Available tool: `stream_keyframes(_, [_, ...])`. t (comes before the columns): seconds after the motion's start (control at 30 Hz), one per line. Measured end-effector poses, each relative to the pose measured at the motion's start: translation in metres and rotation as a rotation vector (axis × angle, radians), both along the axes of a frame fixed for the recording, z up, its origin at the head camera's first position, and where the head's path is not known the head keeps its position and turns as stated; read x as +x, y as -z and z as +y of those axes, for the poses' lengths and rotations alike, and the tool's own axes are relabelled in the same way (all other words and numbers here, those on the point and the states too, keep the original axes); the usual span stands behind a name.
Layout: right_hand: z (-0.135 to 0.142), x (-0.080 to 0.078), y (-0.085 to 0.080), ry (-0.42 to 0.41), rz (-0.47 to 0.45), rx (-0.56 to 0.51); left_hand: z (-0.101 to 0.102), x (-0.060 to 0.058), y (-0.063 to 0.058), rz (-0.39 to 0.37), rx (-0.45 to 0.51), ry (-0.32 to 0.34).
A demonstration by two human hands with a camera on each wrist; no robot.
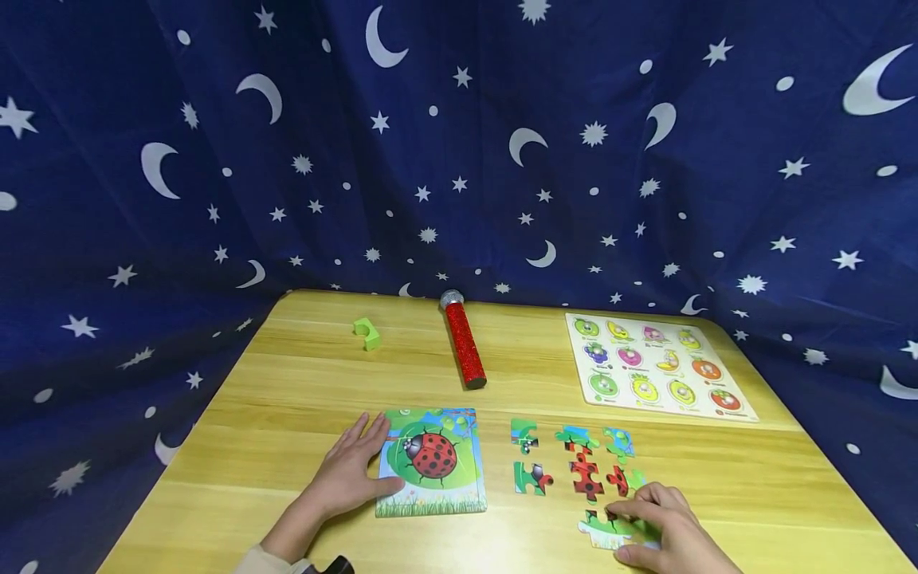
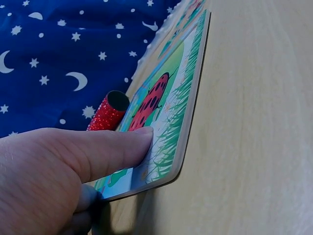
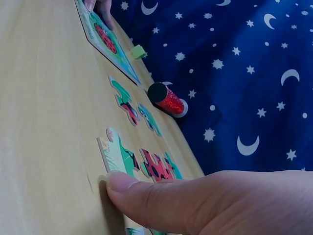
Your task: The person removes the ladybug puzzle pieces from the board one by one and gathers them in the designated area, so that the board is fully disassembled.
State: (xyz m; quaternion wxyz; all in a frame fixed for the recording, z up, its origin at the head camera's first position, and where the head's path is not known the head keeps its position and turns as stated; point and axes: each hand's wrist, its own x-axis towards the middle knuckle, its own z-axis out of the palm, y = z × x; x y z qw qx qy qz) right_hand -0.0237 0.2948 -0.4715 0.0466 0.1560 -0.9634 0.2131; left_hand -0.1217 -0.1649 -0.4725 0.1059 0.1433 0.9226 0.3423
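My left hand (image 1: 349,470) lies on the left side of a square ladybug picture board (image 1: 466,470), its thumb on the printed face and its other fingers along the left edge. To the right, several loose ladybug jigsaw pieces (image 1: 586,476) lie in loose rows with gaps between them. My right hand (image 1: 667,522) is at the lower right of these, thumb and index finger round a green-and-white jigsaw piece (image 1: 638,532) that they partly cover. Beside it sits a bottom-row piece (image 1: 601,532); whether the two interlock I cannot tell.
A red glittery toy microphone (image 1: 465,343) lies behind the board. Farther left is a small green block (image 1: 368,333) with a curved cutout. A fruit peg board (image 1: 656,367) occupies the table's back right. A dark blue star-and-moon curtain (image 1: 459,143) hangs behind the wooden table (image 1: 287,383).
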Motion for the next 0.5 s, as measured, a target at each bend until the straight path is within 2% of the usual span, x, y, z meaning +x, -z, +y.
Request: stream_keyframes(0.5, [0.0006, -0.0030, 0.0011, 0.011, -0.019, -0.011, 0.0011, 0.0008, -0.0015, -0.004, 0.008, -0.007])
